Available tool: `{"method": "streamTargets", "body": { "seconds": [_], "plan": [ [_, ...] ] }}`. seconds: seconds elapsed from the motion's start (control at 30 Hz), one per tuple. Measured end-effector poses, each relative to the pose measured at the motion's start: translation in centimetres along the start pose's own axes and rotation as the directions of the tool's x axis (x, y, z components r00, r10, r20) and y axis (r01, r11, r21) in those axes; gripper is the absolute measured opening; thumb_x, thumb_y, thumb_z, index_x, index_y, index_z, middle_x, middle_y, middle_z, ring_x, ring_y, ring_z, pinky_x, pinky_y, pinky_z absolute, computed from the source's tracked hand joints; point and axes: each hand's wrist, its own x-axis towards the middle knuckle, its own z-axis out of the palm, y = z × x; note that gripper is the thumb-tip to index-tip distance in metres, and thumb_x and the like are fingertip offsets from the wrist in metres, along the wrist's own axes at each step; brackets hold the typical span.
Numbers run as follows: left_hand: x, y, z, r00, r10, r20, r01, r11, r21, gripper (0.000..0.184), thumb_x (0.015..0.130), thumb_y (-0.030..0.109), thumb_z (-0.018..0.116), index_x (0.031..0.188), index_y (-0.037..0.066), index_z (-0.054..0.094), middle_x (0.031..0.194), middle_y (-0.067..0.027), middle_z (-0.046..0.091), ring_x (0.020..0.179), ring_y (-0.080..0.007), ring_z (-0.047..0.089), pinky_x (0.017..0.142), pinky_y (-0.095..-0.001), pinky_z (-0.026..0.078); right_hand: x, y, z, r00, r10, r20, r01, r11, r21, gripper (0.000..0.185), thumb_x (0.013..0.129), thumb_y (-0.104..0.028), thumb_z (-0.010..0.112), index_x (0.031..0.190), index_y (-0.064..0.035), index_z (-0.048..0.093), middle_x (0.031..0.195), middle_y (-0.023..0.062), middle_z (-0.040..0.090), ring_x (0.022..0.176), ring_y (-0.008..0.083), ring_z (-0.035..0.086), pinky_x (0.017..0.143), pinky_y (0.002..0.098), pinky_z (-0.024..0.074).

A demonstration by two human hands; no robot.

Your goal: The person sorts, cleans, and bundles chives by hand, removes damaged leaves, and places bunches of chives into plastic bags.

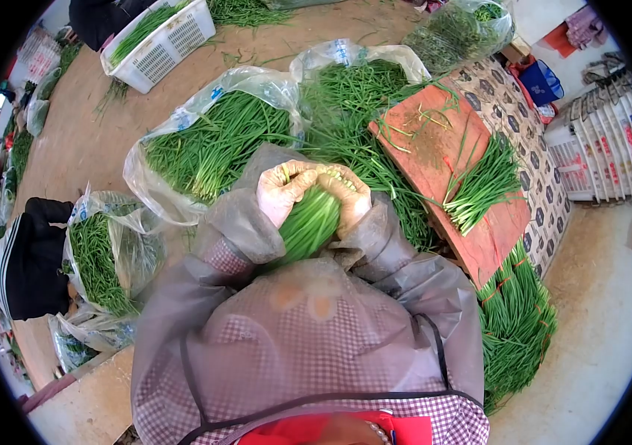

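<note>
Close to my chest I hold a bunch of long green stalks (308,222) that look like chives, its pale cut ends upward between my hands. My left hand (283,191) is closed at the bunch's left side, thumb and fingers drawn together near the top. A small yellowish band or ring shows on it. My right hand (348,199) curls around the bunch from the other side. Just beyond my hands, loose green stalks (219,141) fill an open plastic bag. On the red board (472,133) at my right lies another bunch of stalks (483,185).
Tied bunches (516,319) are stacked below the board. A second plastic bag of greens (360,81) stands ahead. A white crate (164,48) is at the far left, and stacked white crates (601,141) stand right. At left, a person in dark clothing (34,259) is beside bagged greens (97,259).
</note>
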Motion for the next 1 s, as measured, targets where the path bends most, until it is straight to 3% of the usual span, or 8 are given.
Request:
{"method": "streamTargets", "body": {
  "seconds": [0.3,0.53,0.6,0.7,0.87,0.93,0.97,1.0],
  "plan": [
    [0.4,1.0,-1.5,0.989,0.128,0.078,-0.107,0.967,-0.232,0.023,0.099,0.025,0.046,0.098,0.004,0.054,0.09,-0.009,0.061,0.081,-0.0176,0.056,0.079,-0.0318,0.047,-0.6,-2.5,1.4,0.992,-0.122,0.041,0.113,0.979,0.17,0.016,0.083,-0.004,0.062,0.098,0.0022,0.062,0.086,0.0125,0.065,0.081,0.0232,0.063,0.076,0.0352,0.0524],
    [1.3,8.0,-4.9,0.92,0.327,-0.216,-0.387,0.842,-0.375,0.021,0.098,0.023,0.047,0.099,0.004,0.054,0.081,-0.0054,0.056,0.069,-0.0181,0.053,0.063,-0.0298,0.046,1.8,-9.3,-4.0,0.93,-0.367,-0.002,0.363,0.92,0.147,0.029,0.084,-0.013,0.066,0.109,0.0011,0.059,0.088,0.0112,0.06,0.086,0.0255,0.061,0.082,0.0407,0.0516],
    [1.2,8.4,-8.7,0.902,0.405,-0.15,-0.43,0.808,-0.403,0.02,0.097,0.022,0.047,0.104,0.004,0.054,0.08,-0.003,0.053,0.064,-0.0141,0.048,0.058,-0.0268,0.041,2.0,-12.1,-5.9,0.894,-0.446,-0.046,0.448,0.887,0.115,0.028,0.085,-0.015,0.064,0.107,0.0002,0.059,0.09,0.0099,0.06,0.086,0.0244,0.06,0.082,0.0392,0.0516],
    [-1.1,9.5,-13.8,0.882,0.438,-0.176,-0.471,0.842,-0.263,0.023,0.097,0.02,0.046,0.111,0.002,0.052,0.078,0.0005,0.049,0.058,-0.0059,0.041,0.048,-0.0184,0.031,1.0,-15.9,-6.8,0.837,-0.527,-0.145,0.546,0.817,0.182,0.022,0.088,-0.018,0.06,0.103,-0.002,0.059,0.088,0.0068,0.059,0.084,0.0227,0.057,0.079,0.0376,0.0518],
    [-7.1,6.2,-24.7,0.958,0.077,-0.276,0.0,0.963,0.269,0.028,0.094,0.021,0.054,0.114,0.002,0.055,0.09,-0.0046,0.06,0.064,-0.0075,0.051,0.052,-0.0187,0.039,-0.6,-21.4,-8.4,0.722,-0.691,-0.047,0.666,0.674,0.321,0.022,0.086,-0.016,0.062,0.103,-0.002,0.06,0.087,0.0071,0.061,0.086,0.0215,0.059,0.081,0.0361,0.0527],
    [-8.7,1.7,-29.0,0.936,-0.083,-0.343,0.289,0.737,0.611,0.045,0.089,0.019,0.061,0.128,-0.001,0.048,0.112,-0.0161,0.062,0.088,-0.0217,0.063,0.075,-0.0305,0.051,-0.1,-21.5,-7.7,0.708,-0.688,-0.16,0.677,0.725,-0.123,0.022,0.086,-0.013,0.061,0.103,0.0006,0.06,0.086,0.0092,0.061,0.085,0.022,0.059,0.08,0.0364,0.0523],
    [-9.6,0.1,-30.8,0.915,-0.018,-0.402,0.394,0.241,0.887,0.059,0.085,0.018,0.064,0.136,-0.001,0.04,0.121,-0.0204,0.059,0.108,-0.0299,0.059,0.093,-0.0364,0.045,0.6,-21.5,-7.8,0.739,-0.659,-0.138,0.656,0.751,-0.076,0.024,0.085,-0.012,0.062,0.104,0.0027,0.06,0.085,0.0116,0.061,0.082,0.0229,0.06,0.078,0.0365,0.0525],
    [-8.7,1.4,-29.7,0.92,-0.004,-0.392,0.381,0.248,0.891,0.059,0.085,0.018,0.064,0.136,-0.001,0.04,0.121,-0.0204,0.059,0.108,-0.0299,0.059,0.093,-0.0364,0.045,0.4,-22.1,-7.1,0.728,-0.673,-0.133,0.669,0.739,-0.077,0.024,0.085,-0.012,0.062,0.104,0.0027,0.06,0.085,0.0116,0.061,0.082,0.0229,0.06,0.078,0.0365,0.0525]
  ]
}}
